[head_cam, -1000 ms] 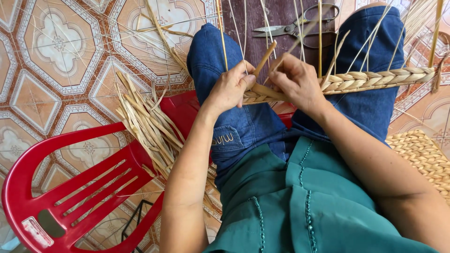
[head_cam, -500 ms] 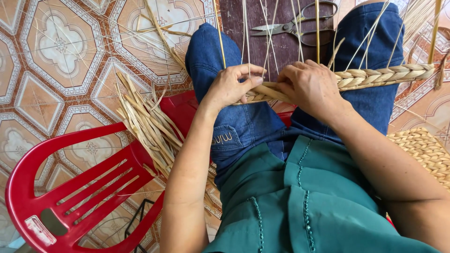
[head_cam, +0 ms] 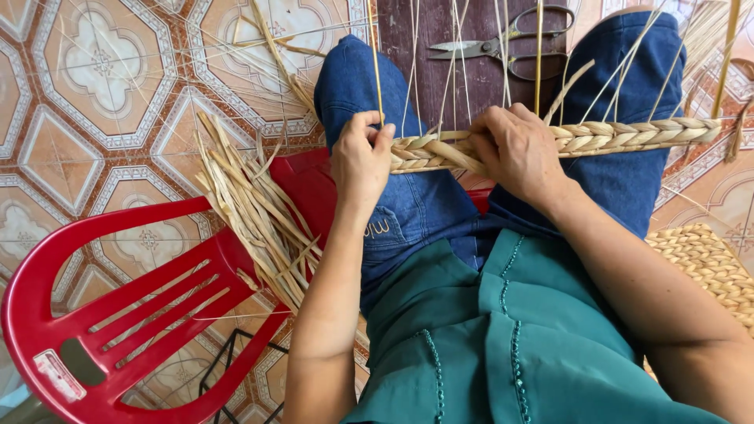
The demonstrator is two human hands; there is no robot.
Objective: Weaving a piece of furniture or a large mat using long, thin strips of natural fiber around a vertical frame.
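Head view: left hand [head_cam: 360, 161] is pinching 1 thin dry straw strand [head_cam: 378, 74] at the end of a flat, ribbed straw braid [head_cam: 628, 135] lying across both denim knees. Right hand [head_cam: 517, 151] is closing around the braid's middle. Loose fibrous straw bundle [head_cam: 255, 212] is resting on a glossy red plastic chair [head_cam: 102, 314]; metal scissors [head_cam: 510, 43] are lying beyond the braid.

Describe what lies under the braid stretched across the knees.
Under the braid are both denim knees and, between them, a dark board with scissors. The right hand covers the braid's middle, hiding whatever lies beneath.

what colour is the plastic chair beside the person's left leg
Red, with slots in its seat; the head view shows the chair clearly.
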